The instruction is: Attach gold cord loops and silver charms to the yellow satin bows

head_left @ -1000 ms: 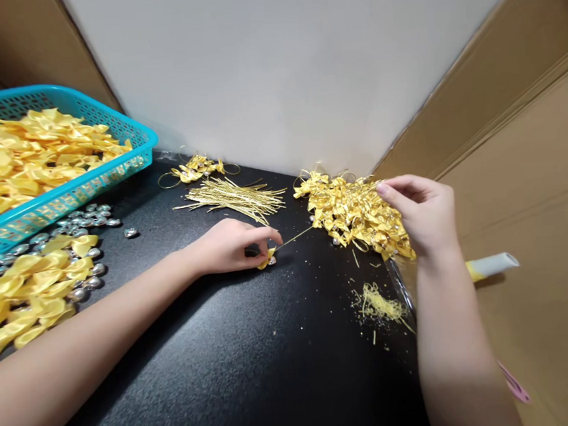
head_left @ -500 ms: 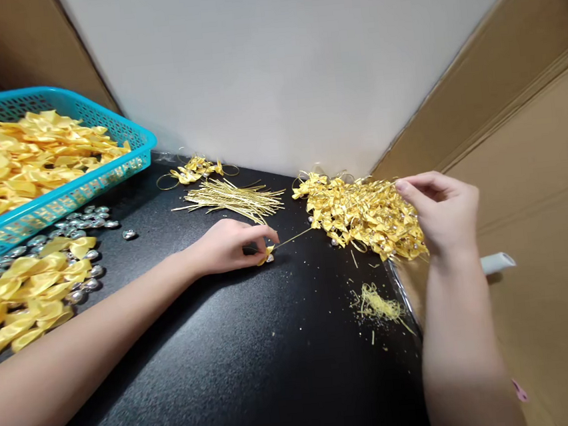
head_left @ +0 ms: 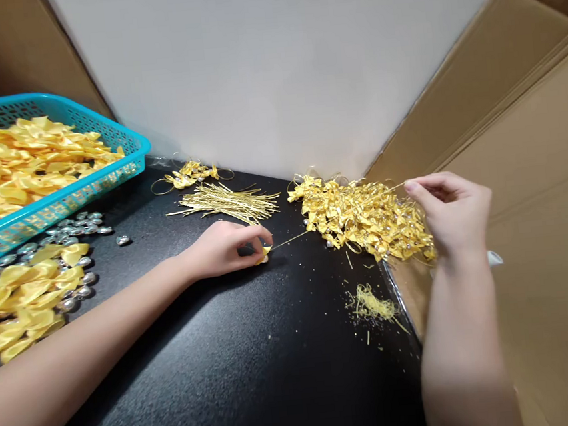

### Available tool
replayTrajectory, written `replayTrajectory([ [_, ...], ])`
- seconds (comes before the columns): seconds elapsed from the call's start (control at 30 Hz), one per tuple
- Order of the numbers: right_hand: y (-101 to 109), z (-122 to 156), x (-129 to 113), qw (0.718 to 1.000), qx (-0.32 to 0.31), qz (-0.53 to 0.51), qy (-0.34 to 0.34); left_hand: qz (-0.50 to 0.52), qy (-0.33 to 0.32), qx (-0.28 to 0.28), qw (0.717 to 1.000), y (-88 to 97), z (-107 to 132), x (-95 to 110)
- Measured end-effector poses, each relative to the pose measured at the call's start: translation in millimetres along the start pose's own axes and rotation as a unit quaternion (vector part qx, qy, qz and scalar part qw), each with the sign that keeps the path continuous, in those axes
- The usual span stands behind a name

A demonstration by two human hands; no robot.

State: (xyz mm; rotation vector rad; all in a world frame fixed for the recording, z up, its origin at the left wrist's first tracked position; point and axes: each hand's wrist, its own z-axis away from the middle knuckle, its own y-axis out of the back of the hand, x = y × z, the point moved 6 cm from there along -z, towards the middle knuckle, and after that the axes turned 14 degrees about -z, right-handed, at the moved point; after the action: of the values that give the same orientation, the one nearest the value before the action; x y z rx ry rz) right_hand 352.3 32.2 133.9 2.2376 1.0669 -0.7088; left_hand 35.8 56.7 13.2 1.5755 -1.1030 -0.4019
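Observation:
My left hand is pinched on a small yellow ribbon bow with a shiny bead, low over the black table. From the bow a thin gold cord stretches up to the right, across a heap of finished-looking beaded bows. Its far end is between the thumb and forefinger of my right hand, which is closed at the table's right side. Fingers cover most of the bow.
A turquoise basket of yellow ribbon pieces stands at left. Before it lie silvery beads and loose ribbon bows. Cut gold cords, a few beaded bows and cord scraps lie on the table. Cardboard borders the right.
My right hand has moved a little to the right, away from the left, with the cord end. My left hand keeps its pinch on the bow. The view has shifted slightly.

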Motion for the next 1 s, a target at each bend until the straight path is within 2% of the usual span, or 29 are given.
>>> replayTrajectory([
  [0.07,-1,0,0,1.0,-0.002,-0.004,-0.018,0.004,0.005,-0.008,1.0,-1.4,0,0],
  [0.13,-13,2,2,0.998,-0.035,-0.002,-0.054,0.018,0.006,-0.02,1.0,-3.6,-1,1],
  [0.2,-37,12,6,0.99,-0.105,0.008,-0.098,0.051,0.005,-0.037,0.998,-6.0,-2,4],
  [0.3,-84,37,15,0.968,-0.204,0.022,-0.145,0.107,-0.005,-0.065,0.992,-8.9,-4,15],
  [0.37,-111,53,23,0.96,-0.23,0.029,-0.154,0.141,-0.014,-0.085,0.986,-11.2,-5,25],
  [0.43,-131,64,28,0.953,-0.251,0.087,-0.147,0.175,-0.022,-0.102,0.979,-14.3,-6,34],
  [0.5,-139,69,27,0.942,-0.271,0.154,-0.128,0.201,-0.026,-0.117,0.972,-18.0,-6,41],
  [0.57,-134,68,16,0.94,-0.273,0.175,-0.106,0.214,-0.026,-0.128,0.968,-21.6,-7,46],
  [0.67,-101,70,-6,0.952,-0.261,0.13,-0.089,0.218,-0.025,-0.143,0.965,-25.0,-7,51],
  [0.73,-59,83,-12,0.953,-0.252,0.131,-0.105,0.217,-0.02,-0.153,0.964,-26.7,-7,52],
  [0.77,-32,94,-10,0.95,-0.24,0.158,-0.123,0.217,-0.016,-0.157,0.963,-27.6,-6,53],
  [0.83,36,123,1,0.941,-0.176,0.235,-0.17,0.216,-0.009,-0.161,0.963,-29.5,-5,52],
  [0.9,103,160,19,0.908,-0.13,0.33,-0.221,0.217,-0.003,-0.16,0.963,-31.8,-4,50],
  [0.93,132,178,27,0.891,-0.118,0.371,-0.235,0.217,-0.001,-0.158,0.963,-32.9,-3,49],
  [1.0,172,208,43,0.871,-0.114,0.412,-0.243,0.219,0.001,-0.148,0.964,-34.4,-2,46],
])
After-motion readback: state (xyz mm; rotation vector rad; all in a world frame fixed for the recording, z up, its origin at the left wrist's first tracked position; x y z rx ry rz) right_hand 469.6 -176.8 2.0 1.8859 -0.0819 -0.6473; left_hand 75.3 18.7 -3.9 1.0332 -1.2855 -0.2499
